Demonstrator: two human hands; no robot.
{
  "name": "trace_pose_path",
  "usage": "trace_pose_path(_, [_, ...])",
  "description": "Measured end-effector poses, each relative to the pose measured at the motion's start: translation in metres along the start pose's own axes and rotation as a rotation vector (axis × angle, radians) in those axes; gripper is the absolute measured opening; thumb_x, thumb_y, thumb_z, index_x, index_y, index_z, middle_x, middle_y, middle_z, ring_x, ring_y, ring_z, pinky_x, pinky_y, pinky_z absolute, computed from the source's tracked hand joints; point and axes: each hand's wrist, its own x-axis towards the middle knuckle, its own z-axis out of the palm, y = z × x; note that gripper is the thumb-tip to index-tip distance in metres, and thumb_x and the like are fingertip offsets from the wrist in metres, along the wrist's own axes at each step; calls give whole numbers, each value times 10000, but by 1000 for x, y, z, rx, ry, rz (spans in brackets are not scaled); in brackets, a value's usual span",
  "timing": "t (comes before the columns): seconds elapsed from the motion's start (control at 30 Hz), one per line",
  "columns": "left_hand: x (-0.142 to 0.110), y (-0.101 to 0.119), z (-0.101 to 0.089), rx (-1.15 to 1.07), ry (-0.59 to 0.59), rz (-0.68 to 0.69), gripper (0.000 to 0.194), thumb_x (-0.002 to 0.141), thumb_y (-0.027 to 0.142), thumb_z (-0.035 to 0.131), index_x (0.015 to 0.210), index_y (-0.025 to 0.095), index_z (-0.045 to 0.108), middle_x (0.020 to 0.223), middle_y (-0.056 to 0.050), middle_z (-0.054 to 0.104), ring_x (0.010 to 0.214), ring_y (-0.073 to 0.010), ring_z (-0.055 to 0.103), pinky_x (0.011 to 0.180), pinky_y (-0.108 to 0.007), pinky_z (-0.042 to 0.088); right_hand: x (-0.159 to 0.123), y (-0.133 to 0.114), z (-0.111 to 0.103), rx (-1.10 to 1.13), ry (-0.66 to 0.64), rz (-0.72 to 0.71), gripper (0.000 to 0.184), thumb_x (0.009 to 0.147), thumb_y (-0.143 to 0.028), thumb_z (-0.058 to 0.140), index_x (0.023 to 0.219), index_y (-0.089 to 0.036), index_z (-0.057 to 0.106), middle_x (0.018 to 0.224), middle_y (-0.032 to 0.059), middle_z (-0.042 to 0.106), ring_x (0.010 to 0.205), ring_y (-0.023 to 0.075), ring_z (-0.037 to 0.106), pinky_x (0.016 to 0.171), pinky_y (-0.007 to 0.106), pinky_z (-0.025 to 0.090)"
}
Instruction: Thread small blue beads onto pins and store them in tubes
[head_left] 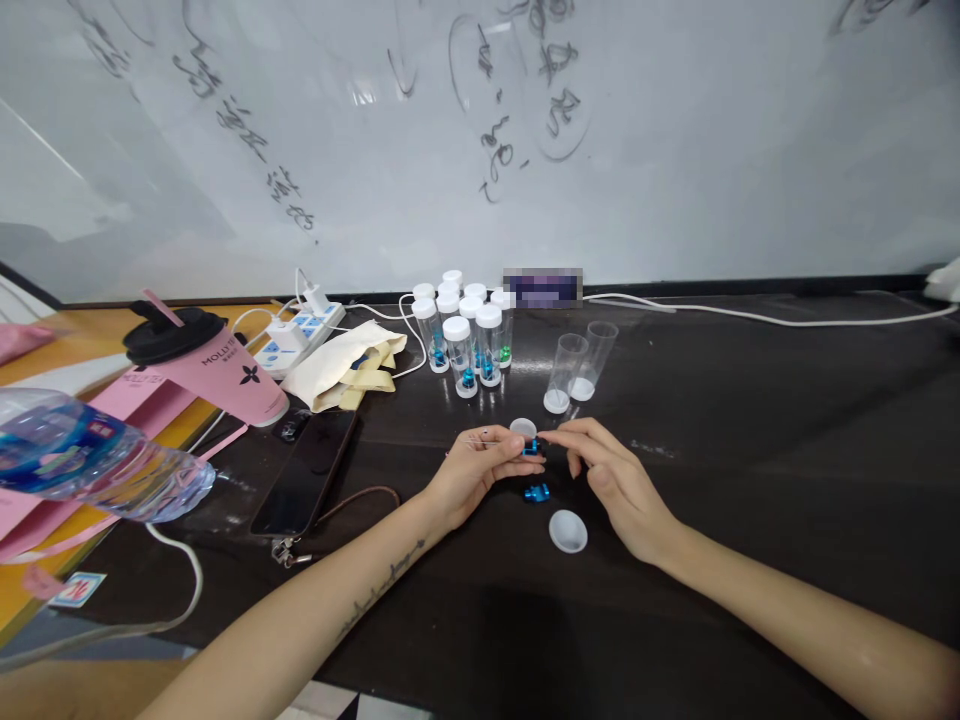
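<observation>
My left hand is closed in a pinch on a small shiny blue piece, whose exact kind is too small to make out. The outstretched index finger of my right hand reaches to the right side of that piece, while its thumb stays apart and nothing is held. Just below, a similar blue part lies on the dark table. A round white cap rests nearer to me, and another white cap is partly hidden behind the fingertips. Two clear tubes with white bottoms stand beyond my right hand.
Several white-capped tubes with blue or green pieces inside cluster at the back. To the left are a phone, a cloth pouch, a power strip, a pink cup and a water bottle. A whiteboard rises behind.
</observation>
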Motion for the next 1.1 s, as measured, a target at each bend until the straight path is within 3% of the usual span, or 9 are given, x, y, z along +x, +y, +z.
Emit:
trace_pose_path(0.33, [0,1,1,2,8,-1,219,699,263,783,784,89,681,725,-52,708,781,-215,716,795,-325,556,0,1,1,25,7,4,565,960,-584,231,1293,-249,541,1128,83,471,749,172,512,733,361,437])
trace_pose_path(1.1, [0,0,0,7,8,2,211,709,263,776,791,92,685,731,-51,709,767,-206,716,795,-319,557,-1,0,0,3,-3,7,571,953,-594,230,1307,-270,539,1156,84,450,785,183,520,777,382,445])
